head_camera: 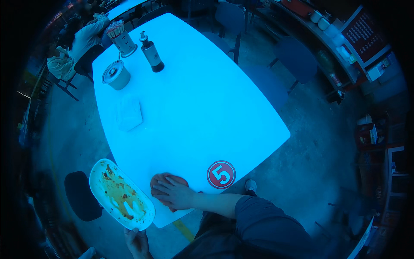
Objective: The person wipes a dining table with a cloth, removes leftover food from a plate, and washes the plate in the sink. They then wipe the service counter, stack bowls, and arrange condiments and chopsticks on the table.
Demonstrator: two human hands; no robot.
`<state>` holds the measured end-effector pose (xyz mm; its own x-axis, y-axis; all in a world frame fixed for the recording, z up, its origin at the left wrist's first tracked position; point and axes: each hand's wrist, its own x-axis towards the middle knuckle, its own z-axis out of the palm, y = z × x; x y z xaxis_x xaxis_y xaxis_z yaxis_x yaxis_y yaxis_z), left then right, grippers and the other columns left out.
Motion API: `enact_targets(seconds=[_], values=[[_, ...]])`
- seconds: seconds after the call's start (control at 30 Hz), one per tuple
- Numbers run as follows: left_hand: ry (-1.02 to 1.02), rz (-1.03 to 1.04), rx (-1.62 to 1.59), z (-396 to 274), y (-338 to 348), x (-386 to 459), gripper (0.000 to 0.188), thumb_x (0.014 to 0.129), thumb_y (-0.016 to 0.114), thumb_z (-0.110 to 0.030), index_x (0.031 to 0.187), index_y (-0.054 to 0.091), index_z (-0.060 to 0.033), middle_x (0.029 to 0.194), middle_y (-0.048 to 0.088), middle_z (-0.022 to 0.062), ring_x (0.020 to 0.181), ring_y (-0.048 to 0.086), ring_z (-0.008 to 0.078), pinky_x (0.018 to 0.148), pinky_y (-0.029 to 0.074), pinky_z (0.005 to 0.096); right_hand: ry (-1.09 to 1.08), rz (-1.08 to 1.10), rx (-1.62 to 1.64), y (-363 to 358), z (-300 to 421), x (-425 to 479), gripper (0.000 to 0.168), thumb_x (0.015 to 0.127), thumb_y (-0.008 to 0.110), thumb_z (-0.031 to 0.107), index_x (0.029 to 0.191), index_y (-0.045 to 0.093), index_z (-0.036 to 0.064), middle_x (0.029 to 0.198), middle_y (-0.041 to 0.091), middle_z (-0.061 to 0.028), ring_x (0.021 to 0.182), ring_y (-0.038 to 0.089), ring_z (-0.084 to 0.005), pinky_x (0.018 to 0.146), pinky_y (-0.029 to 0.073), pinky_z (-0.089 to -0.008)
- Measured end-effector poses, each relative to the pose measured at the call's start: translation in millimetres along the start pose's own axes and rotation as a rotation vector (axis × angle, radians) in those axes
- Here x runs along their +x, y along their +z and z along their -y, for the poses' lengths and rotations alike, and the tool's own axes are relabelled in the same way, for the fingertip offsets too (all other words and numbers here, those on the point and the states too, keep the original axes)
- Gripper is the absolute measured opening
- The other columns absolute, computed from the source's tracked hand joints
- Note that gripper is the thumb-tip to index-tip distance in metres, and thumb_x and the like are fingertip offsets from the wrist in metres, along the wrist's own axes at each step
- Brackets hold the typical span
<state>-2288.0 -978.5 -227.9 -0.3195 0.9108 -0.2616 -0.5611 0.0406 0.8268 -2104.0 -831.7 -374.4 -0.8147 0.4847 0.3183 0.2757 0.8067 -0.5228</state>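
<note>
My left hand (137,241) grips the near end of a long oval plate (146,207), thumb on its rim. Brown sauce and food scraps smear the plate, which is held out past the left edge of a pale table (194,106). Pressed flat with fingers spread, my right hand (176,194) lies on a reddish-brown cloth (179,180) near the table's front corner. Part of the cloth is hidden under the palm. Right of it, a round red number sticker (221,174) is on the tabletop.
Farther up the table stand a lidded pot (120,77), a dark sauce bottle (152,55) and a holder of wrapped chopsticks (124,43). A folded napkin or packet (129,113) lies nearer. Chairs (295,60) flank the table. A seated person (85,39) is at upper left.
</note>
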Motion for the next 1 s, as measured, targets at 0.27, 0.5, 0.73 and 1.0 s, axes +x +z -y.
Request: enact_targets(seconds=[0.27,0.5,0.73,1.0], values=[[-0.141,0.057,-0.074,53.4,106.5,53.3,0.069,0.074,0.057,0.008,0.138,0.031,0.0054,0.135,0.044,0.0242,0.119,0.052,0.0363,0.097,0.049,0.0467,1.237,-0.632,-0.659,-244.5,-211.9,-313.3,0.058,0.094,0.050,0.037,0.145,0.032,0.018,0.139,0.043,-0.0188,0.125,0.043,-0.0361,0.105,0.034,-0.0478],[-0.280,0.306,0.073,126.6,231.1,84.5,0.061,0.076,0.059,-0.004,0.134,0.038,0.0029,0.130,0.050,0.0200,0.120,0.051,0.0310,0.098,0.046,0.0444,1.877,-1.740,0.898,-198.3,-58.6,-639.0,0.034,0.096,0.046,0.023,0.123,0.029,0.010,0.128,0.038,-0.0207,0.115,0.044,-0.0424,0.091,0.036,-0.0644],[-0.474,0.467,-0.191,213.7,378.6,118.0,0.061,0.076,0.057,0.006,0.132,0.034,0.0084,0.128,0.050,0.0250,0.116,0.055,0.0361,0.097,0.050,0.0459,1.844,-1.337,0.834,-218.4,-65.1,-618.3,0.032,0.076,0.070,0.002,0.101,0.052,-0.003,0.087,0.062,-0.0176,0.070,0.066,-0.0289,0.051,0.053,-0.0451],[-0.567,0.844,-0.222,295.3,557.9,174.2,0.056,0.079,0.055,0.006,0.132,0.037,0.0055,0.124,0.054,0.0219,0.106,0.062,0.0321,0.087,0.056,0.0401,1.263,-1.275,1.029,-364.6,-240.5,-570.6,0.033,0.085,0.068,0.010,0.113,0.055,-0.001,0.105,0.063,-0.0107,0.092,0.063,-0.0187,0.078,0.053,-0.0338]])
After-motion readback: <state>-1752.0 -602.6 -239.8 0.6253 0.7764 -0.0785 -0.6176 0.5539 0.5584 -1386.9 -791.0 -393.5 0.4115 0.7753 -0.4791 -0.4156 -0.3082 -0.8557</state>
